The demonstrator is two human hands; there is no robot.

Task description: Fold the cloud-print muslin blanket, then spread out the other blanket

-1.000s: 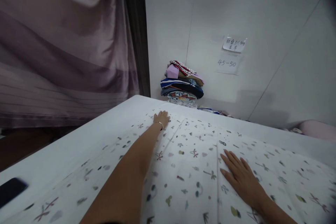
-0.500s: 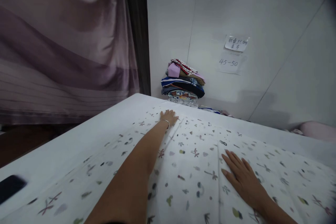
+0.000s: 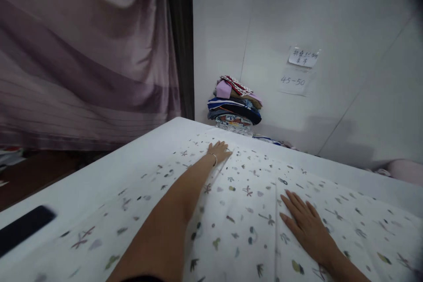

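A white cloth (image 3: 244, 220) printed with small plants and shapes lies spread over the white table, with fold lines running away from me. My left hand (image 3: 219, 151), a bracelet on its wrist, reaches to the far part of the cloth and rests flat with fingers spread beside a fold edge. Nearer and to the right, my right hand (image 3: 306, 224) lies flat on the cloth, fingers apart, next to another fold line. Neither hand grips anything.
A dark phone (image 3: 26, 229) lies on the table (image 3: 109, 165) at left. Behind stands a stack of folded fabrics (image 3: 234, 105) against the wall. Two paper notes (image 3: 294, 80) hang there. A pinkish curtain (image 3: 82, 53) hangs on the left.
The view has turned slightly left, so things appear shifted right and more of the phone shows. Both hands stay flat at about the same places on the cloth.
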